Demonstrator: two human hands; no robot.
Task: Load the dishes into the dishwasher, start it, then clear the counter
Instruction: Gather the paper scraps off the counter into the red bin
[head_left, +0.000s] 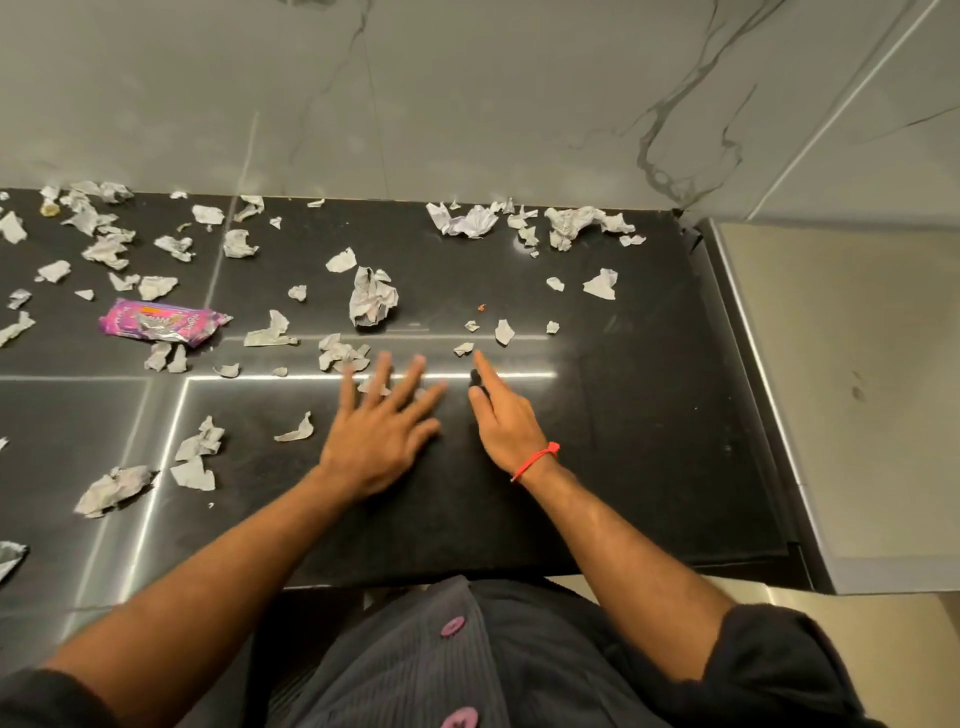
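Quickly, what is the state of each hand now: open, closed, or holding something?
Left hand: open, fingers spread over the counter, holding nothing.
Right hand: open, index finger extended toward a paper scrap, holding nothing.

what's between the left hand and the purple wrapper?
Head view: between the left hand and the purple wrapper lie scattered paper scraps on the black counter; one scrap sits under the hand's fingertips.

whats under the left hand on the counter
A small torn paper scrap shows between the spread fingers of the left hand, lying on the black counter. Whether more scraps sit beneath the palm cannot be seen; the hand covers that spot and is motion-blurred.
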